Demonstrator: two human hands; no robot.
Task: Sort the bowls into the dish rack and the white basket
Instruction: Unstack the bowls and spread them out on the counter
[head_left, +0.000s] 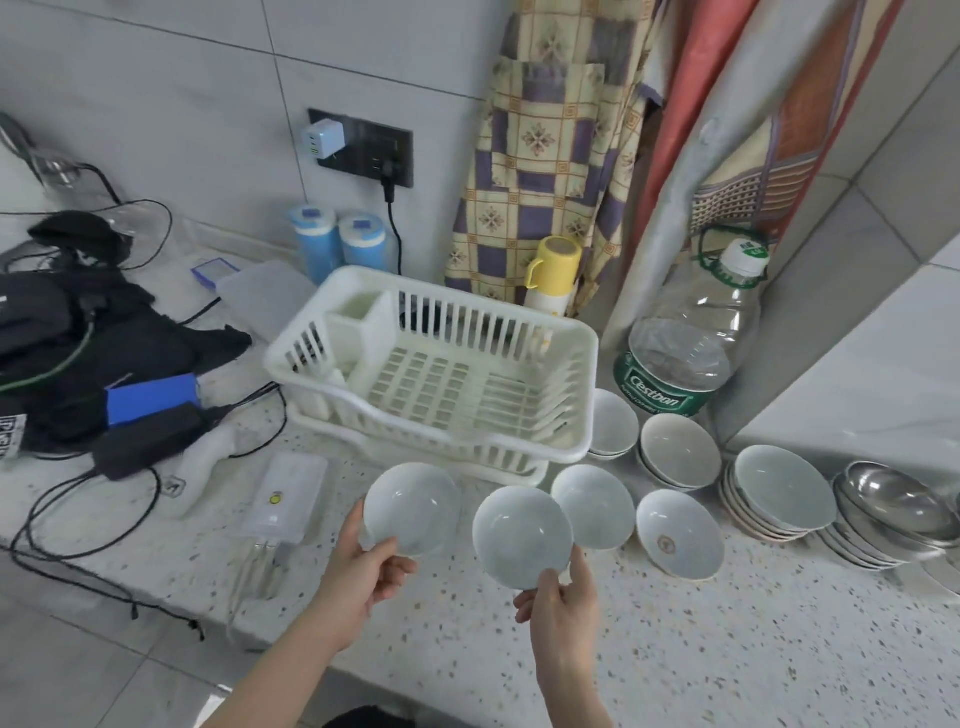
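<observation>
Two pale bowls were held above the near counter edge, the left hand (371, 564) pinching the left bowl (412, 508) by its near rim and the right hand (558, 597) pinching the right bowl (522, 535) likewise. Both tilted, hollows facing the camera, round, so without a long axis. Each should probably go rim-first into the empty dish rack (582, 332) just beyond, one at a time.
</observation>
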